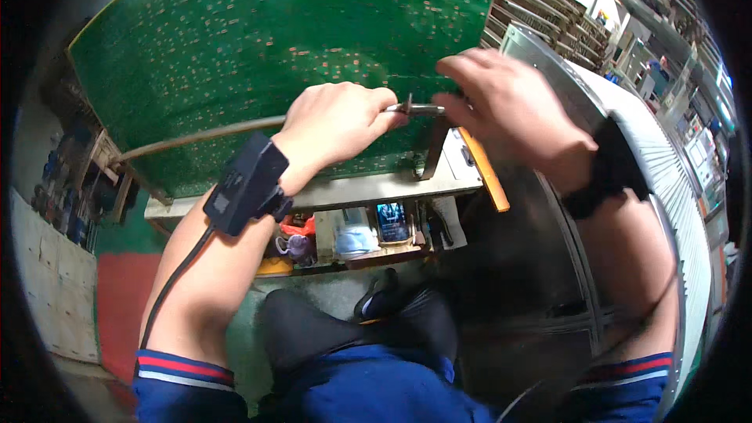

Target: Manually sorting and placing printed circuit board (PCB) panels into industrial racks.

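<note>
My left hand is closed, with thumb and forefinger pinched on a slim metal piece. A small dark pointed bit stands up from it beside the fingertips. My right hand is smeared by motion, its fingers stretched leftward and apart from the thumb. The thumb lies close to the metal piece's right end; whether they touch is unclear. Behind both hands rises a large green board dotted with small pale marks. Across its lower part runs a thin rail, which passes behind my left hand.
Below the board is a pale ledge. An open shelf beneath it holds a purple cup, a lit phone and a light-blue folded item. An orange bar juts out at right. Far right stands a ribbed white stack.
</note>
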`<state>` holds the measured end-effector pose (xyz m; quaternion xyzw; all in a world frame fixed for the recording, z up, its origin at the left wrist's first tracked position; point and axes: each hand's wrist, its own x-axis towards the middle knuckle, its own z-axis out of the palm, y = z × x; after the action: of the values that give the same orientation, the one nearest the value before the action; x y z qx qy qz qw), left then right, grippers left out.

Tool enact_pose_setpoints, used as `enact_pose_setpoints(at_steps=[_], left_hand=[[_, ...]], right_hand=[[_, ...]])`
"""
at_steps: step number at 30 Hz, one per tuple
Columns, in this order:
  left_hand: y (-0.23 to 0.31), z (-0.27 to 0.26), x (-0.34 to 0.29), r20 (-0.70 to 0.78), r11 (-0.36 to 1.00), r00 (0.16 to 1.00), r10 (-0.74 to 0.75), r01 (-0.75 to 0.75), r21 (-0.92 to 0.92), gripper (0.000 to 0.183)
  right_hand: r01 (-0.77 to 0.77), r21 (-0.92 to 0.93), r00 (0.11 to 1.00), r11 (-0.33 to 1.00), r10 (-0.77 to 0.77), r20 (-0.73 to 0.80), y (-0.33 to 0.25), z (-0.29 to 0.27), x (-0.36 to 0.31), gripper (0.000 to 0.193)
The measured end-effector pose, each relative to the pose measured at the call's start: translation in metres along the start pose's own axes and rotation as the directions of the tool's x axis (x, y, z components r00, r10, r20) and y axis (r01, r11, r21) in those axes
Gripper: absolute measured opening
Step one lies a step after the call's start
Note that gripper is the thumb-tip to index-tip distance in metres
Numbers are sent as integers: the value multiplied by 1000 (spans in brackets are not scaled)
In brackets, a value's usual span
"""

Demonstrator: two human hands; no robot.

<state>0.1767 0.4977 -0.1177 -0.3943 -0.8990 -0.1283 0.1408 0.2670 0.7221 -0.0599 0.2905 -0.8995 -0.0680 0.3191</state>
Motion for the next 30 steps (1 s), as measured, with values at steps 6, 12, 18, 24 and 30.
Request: enact_pose_setpoints(at_steps=[6,12,18,24,30], left_hand=[[5,-6,-2,-35,1000,999,4,-3,31,32],[0,-1,-3,-54,999,998,40,-39,10,27],[-2,-1,-1,-46,999,998,53,-53,9,29],[0,-3,1,-4,1000,1000,26,-26,-5,35],[2,-12,-1,50,998,999,-19,21,-51,34]], right_hand=[[-259,76,952,963,242,186,-24,32,21,39],[-368,-31,904,929,365,222,-45,32,26,45],[-373,17,900,928,357,250,-40,40,22,37],[-46,-2,967,999,45,252,-22,26,34,28],[-381,89,886,920,336,319,-43,25,48,18]])
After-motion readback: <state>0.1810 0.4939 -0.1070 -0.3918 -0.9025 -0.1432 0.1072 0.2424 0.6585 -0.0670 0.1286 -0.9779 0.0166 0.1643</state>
